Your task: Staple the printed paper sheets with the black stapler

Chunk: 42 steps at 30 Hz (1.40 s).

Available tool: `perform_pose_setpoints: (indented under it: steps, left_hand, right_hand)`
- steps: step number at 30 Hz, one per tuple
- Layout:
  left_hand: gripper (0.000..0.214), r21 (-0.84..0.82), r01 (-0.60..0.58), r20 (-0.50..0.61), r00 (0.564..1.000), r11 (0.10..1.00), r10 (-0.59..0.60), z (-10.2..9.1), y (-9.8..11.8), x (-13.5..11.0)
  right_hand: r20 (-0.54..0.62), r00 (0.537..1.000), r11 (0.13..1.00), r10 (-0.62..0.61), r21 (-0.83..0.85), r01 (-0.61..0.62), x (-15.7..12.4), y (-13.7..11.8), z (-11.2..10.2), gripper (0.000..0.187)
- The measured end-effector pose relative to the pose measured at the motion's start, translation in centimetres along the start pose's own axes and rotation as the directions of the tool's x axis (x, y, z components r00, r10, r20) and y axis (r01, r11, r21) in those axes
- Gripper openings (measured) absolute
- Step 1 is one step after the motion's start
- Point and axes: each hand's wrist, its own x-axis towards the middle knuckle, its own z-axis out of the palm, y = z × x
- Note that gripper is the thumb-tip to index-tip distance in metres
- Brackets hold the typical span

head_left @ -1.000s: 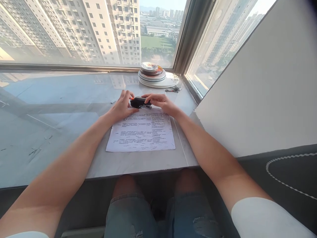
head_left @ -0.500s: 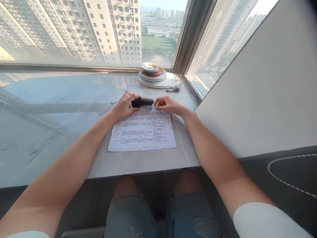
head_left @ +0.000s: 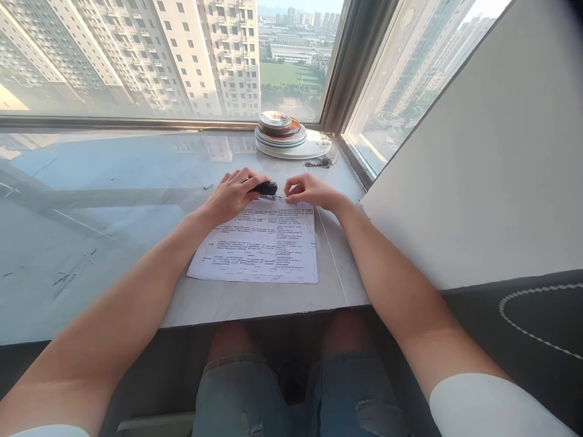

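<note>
My left hand (head_left: 233, 193) lies over a black stapler (head_left: 269, 187), fingers wrapped across its top and covering most of its body. The stapler's front end and a bit of its metal base show at the far edge of a printed sheet of paper (head_left: 255, 250). Just right of the stapler, my right hand (head_left: 308, 189) is closed, thumb and index finger bent toward each other at the paper's far edge. Whatever sits between those fingertips, if anything, is too small to make out. Pen marks run along the sheet's near and right parts.
A stack of plates (head_left: 280, 138) stands in the window corner, with a small dark corded item (head_left: 321, 162) before it. Staple-like bits (head_left: 66, 278) lie on the ledge (head_left: 113, 243) at left. A white wall (head_left: 478, 182) rises at right.
My left hand has shifted right and forward over the stapler, hiding more of it. The paper has slid a little left and toward me. My right hand has barely moved.
</note>
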Motion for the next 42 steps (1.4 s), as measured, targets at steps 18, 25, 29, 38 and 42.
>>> perform_pose_setpoints:
  steps: [18, 25, 29, 38, 42]
  left_hand:
    - [0.033, -0.211, -0.140, -0.142, 0.984, 0.967, 0.112, 0.8, -0.7, 0.2]
    - [0.037, -0.171, -0.165, -0.146, 0.979, 0.971, 0.141, 0.8, -0.7, 0.2]
    - [0.038, -0.144, -0.172, -0.145, 0.978, 0.975, 0.151, 0.7, -0.5, 0.2]
    - [0.032, -0.201, -0.132, -0.189, 0.977, 0.971, 0.094, 1.0, 0.1, 0.3]
    - [0.030, -0.231, -0.133, -0.210, 0.974, 0.964, 0.084, 1.2, 0.0, 0.3]
  right_hand:
    - [-0.035, 0.999, 0.997, -0.031, 0.074, 0.034, 0.4, 0.2, 0.9, 0.018]
    - [-0.017, 0.998, 0.996, -0.052, 0.074, 0.053, 0.6, 0.5, 1.0, 0.018]
    - [-0.023, 0.998, 0.996, -0.051, 0.069, 0.052, 0.6, 0.5, 0.9, 0.019]
    - [-0.026, 0.999, 0.996, -0.046, 0.078, 0.048, 0.5, 0.4, 0.9, 0.019]
    - [-0.027, 0.999, 0.996, -0.037, 0.085, 0.039, 0.5, 0.3, 0.9, 0.019]
